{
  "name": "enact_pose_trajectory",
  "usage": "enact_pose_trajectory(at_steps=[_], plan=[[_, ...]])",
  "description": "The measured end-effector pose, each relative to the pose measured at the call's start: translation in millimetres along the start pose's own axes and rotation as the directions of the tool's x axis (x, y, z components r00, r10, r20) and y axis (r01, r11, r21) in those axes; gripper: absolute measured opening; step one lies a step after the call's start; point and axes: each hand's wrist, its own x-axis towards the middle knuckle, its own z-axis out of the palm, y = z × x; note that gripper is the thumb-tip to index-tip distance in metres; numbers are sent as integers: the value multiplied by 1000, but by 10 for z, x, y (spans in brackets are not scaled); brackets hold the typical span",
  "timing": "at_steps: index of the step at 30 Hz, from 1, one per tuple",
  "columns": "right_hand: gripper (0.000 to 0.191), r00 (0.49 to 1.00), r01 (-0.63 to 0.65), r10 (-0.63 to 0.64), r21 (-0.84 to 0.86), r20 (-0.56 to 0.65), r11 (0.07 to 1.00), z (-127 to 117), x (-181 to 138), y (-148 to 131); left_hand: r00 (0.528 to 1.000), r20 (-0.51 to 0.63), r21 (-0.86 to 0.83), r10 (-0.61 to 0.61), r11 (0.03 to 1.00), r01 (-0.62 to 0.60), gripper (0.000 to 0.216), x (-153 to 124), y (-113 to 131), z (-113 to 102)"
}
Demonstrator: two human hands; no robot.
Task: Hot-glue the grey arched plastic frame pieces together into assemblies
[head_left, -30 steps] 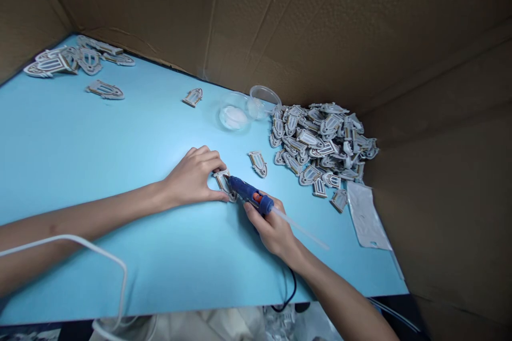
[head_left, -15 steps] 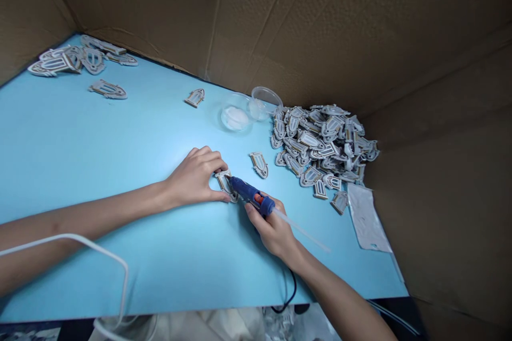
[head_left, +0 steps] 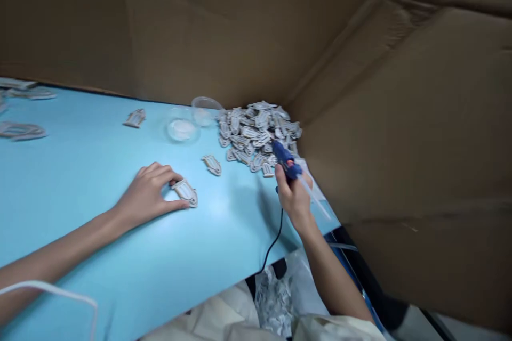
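Hands well apart: left hand clamping grey arched piece against blue table with fingertips and thumb; right hand gripping blue hot glue gun, just beside heap of matching pieces.

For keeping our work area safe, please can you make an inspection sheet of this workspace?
Surface: light blue tabletop, flat.
Job's things: blue hot glue gun with glue stick; arched grey piece; large pile of similar pieces, more lying loose.
Clutter: two clear plastic containers, the nearer holding something white; crumpled plastic bag below the table edge.
Hands: left hand pinches the arched grey piece; right hand grips the gun, raised.
Cables: black cord runs down past the table edge; white cable lies over the left forearm.
Surroundings: cardboard walls behind and right; pale cloth below.
Other people: nothing seen.
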Motion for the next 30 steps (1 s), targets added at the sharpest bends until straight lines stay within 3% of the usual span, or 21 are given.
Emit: enact_pose_trajectory(at_steps=[1, 3, 5, 7, 12, 15, 17, 18, 20, 22, 25, 27, 30], plan=[[42, 995, -38, 61, -270, 77, 962, -189, 48, 106, 1000, -19, 4, 8, 1000, -8, 47, -2, -24, 10], [41, 944, -79, 275, -685, 182, 725, -527, 106, 277, 999, -37, -9, 39, 999, -39, 47, 0, -71, 32], [43, 870, -62, 447, -853, 209, 519, -755, 128, 414, 996, -58, -25, 72, 997, -73, 49, 5, -103, 47], [44, 840, -36, 493, -885, 225, 464, -867, 135, 536, 994, -65, -31, 93, 995, -95, 50, 8, -109, 42], [38, 803, 62, 478, -847, 357, 528, -865, 141, 654, 998, 18, 0, 53, 999, -53, 46, 15, -29, -42], [30, 847, 142, 361, -822, 390, 552, -713, 130, 447, 998, 62, 15, 32, 999, -33, 48, 19, 19, -75], [30, 889, 244, 155, -731, 432, 638, -486, 106, 187, 997, 74, 20, 22, 1000, -24, 48, 19, 31, -76], [31, 883, 304, 45, -642, 468, 704, -326, 90, 37, 997, 77, 21, 18, 1000, -19, 48, 19, 32, -72], [34, 809, 398, -108, -403, 577, 824, 66, 57, -257, 997, 77, 18, 8, 1000, -10, 47, 16, 26, -63], [50, 768, 394, -130, -303, 627, 868, 491, 36, -480, 997, 75, 5, 6, 1000, -7, 47, 12, 17, -57], [56, 778, 375, -111, -315, 618, 872, 980, 25, -587, 996, 83, -23, 15, 1000, -13, 48, 10, 14, -55], [45, 780, 387, -149, -281, 608, 879, 1118, 13, -524, 996, 87, -40, 23, 999, -20, 48, 11, 20, -58], [39, 771, 378, -205, -174, 603, 909, 1078, -50, -367, 996, 80, -60, 49, 997, -45, 46, 14, 37, -69]])
